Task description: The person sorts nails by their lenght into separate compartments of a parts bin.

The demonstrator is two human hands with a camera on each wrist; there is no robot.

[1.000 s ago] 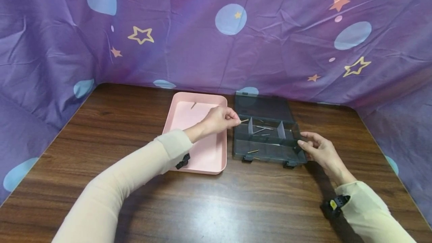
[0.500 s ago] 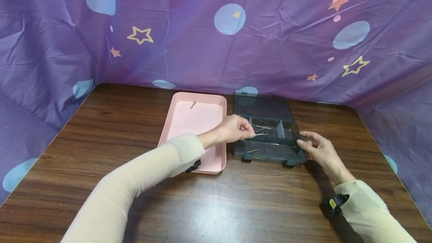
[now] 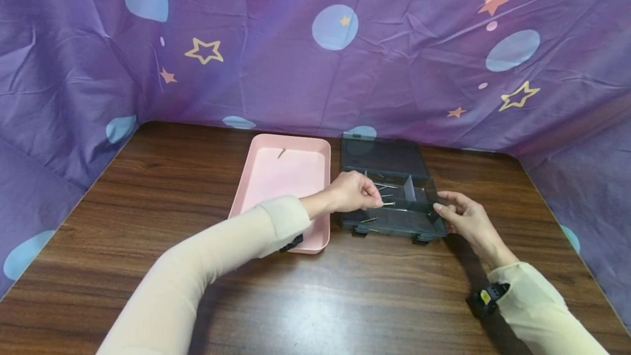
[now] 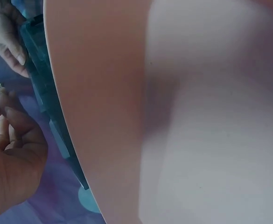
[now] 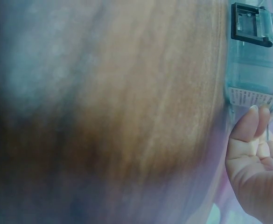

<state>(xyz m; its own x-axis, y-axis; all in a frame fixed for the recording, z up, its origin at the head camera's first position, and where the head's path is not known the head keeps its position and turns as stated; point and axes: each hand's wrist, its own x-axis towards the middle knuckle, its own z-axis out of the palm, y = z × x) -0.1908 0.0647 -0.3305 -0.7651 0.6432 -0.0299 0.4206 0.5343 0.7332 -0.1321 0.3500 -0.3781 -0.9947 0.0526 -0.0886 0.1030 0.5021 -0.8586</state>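
My left hand [image 3: 352,190] pinches a small brass-coloured screw [image 3: 389,204] between thumb and fingertips, above the divided dark clear plastic box [image 3: 406,224]. The screw's head [image 4: 0,85] sticks out past the fingertips in the left wrist view. At the box's right end, my right hand [image 3: 468,221] grips the side wall with thumb and fingers. Several thin silver pieces [image 3: 386,185] lie in the box's middle back compartment, partly behind my left hand. Another brass-coloured screw [image 3: 368,219] lies in the long front compartment.
A pink tray [image 3: 326,237] stands left of the box, under my left forearm, with a single brown screw [image 3: 281,153] near its far end. The box's lid [image 3: 384,158] lies folded back toward the purple cloth [image 3: 276,70]. All stands on a wooden table [image 3: 236,305].
My left hand has moved right and toward me with the screw, from the box's left back compartment to over the divider by the front compartment. My right hand stays on the box.
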